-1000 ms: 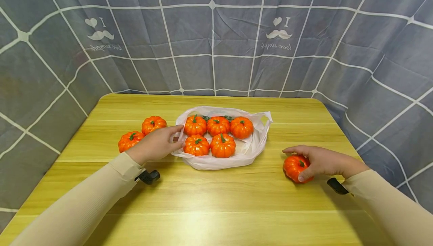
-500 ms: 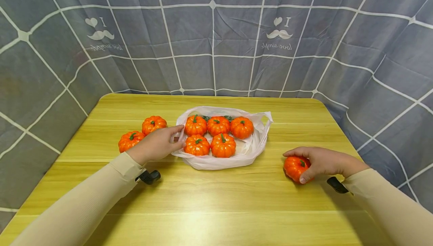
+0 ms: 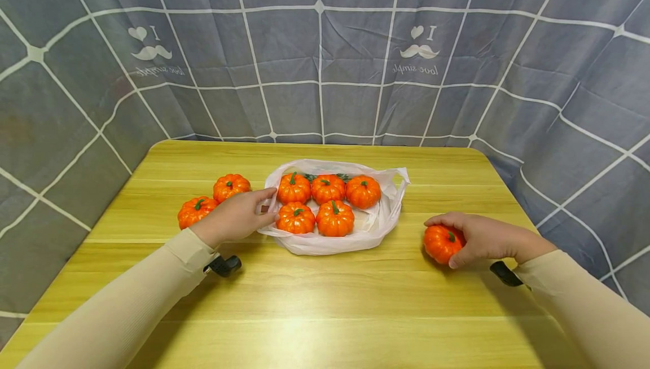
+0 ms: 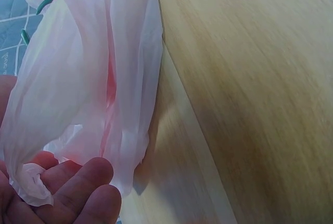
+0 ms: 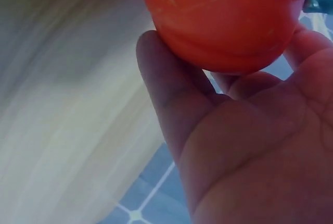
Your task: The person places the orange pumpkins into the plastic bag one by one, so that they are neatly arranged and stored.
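I see the right hand (image 3: 490, 239) grasping one pumpkin (image 3: 440, 245) toward the bench's (image 3: 325, 307) right edge; the bag (image 3: 325, 246), whose rim the left hand (image 3: 235, 216) is holding, lies leftward from this grip, nearer the far edge.

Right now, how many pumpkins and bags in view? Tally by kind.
Orange pumpkins: 8 (5 in the white plastic bag, 2 on the table left of it, 1 in the right hand)
White plastic bags: 1
Total: 9
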`<action>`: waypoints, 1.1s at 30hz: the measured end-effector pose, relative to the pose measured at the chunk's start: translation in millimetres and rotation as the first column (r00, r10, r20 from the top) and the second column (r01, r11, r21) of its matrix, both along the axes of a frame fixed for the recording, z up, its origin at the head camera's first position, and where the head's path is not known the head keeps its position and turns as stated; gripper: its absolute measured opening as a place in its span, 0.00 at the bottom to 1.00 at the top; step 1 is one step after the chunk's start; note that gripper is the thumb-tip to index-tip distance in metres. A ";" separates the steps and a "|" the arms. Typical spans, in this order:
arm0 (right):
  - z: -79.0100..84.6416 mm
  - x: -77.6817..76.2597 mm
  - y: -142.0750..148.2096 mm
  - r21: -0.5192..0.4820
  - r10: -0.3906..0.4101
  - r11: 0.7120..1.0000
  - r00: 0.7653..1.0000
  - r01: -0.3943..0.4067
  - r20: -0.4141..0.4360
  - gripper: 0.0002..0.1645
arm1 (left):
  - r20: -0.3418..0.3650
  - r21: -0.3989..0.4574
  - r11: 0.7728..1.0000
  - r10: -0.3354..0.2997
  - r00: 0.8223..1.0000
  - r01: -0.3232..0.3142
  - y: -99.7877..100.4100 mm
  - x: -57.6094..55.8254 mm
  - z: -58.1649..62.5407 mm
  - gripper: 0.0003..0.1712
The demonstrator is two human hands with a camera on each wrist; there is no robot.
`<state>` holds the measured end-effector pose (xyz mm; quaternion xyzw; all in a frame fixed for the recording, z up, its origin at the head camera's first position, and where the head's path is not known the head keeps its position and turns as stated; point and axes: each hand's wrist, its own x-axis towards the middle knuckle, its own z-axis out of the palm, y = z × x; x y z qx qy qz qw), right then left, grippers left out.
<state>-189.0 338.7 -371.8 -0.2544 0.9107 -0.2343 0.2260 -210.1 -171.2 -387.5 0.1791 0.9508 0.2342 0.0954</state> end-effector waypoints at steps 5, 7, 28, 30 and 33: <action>9.8 -0.4 -6.7 -0.069 0.014 0.997 1.000 -0.016 -0.026 0.52 | 0.008 0.006 1.000 0.004 1.000 -0.004 0.9 1.0 0.8 0.43; 15.0 -0.2 -10.8 -0.090 0.020 0.996 0.999 -0.023 -0.033 0.51 | 0.007 0.005 1.000 0.006 1.000 -0.006 1.5 1.4 1.3 0.43; 63.9 -21.6 -103.4 -0.162 0.081 0.981 0.984 -0.106 -0.157 0.49 | 0.013 0.004 1.000 0.019 1.000 -0.019 2.3 3.0 2.6 0.43; 62.6 -25.8 -110.3 -0.157 0.068 0.983 0.987 -0.091 -0.149 0.48 | 0.006 0.000 1.000 0.015 1.000 -0.015 2.0 2.9 2.5 0.43; 60.1 -31.3 -119.3 -0.151 0.062 0.985 0.987 -0.084 -0.147 0.48 | -0.003 -0.009 1.000 0.012 1.000 -0.012 1.5 2.9 2.5 0.43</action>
